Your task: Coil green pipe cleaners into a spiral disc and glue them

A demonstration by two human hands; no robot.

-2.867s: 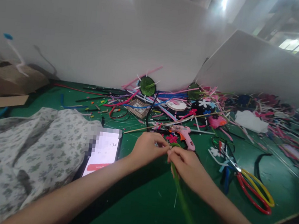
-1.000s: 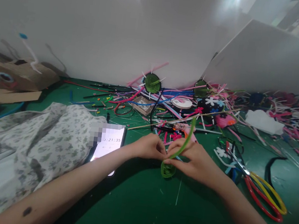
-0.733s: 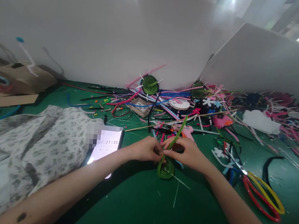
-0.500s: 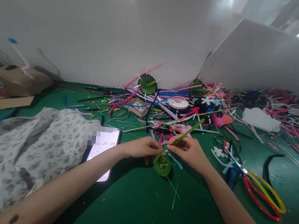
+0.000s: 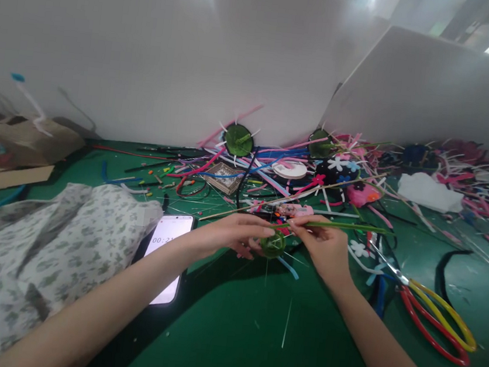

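Observation:
A small round coil of green pipe cleaner, with thin pale spokes sticking out, is held a little above the table. My left hand has its fingers closed on the coil's left edge; some fingertips are hidden behind it. From the top of the coil a loose length of green pipe cleaner runs off to the right. My right hand pinches this length close to the coil, between thumb and fingers, and its free end sticks out past the hand nearly level.
Red-and-yellow-handled scissors lie at the right. A phone showing a timer and a patterned cloth are on the left. Behind my hands spread several loose pipe cleaners, a white disc and a finished-looking green round. A cardboard piece stands far left.
The coil has moved up and now faces my left fingers more closely. My right hand has shifted right, and the free green length has swung from slanting upward to nearly level.

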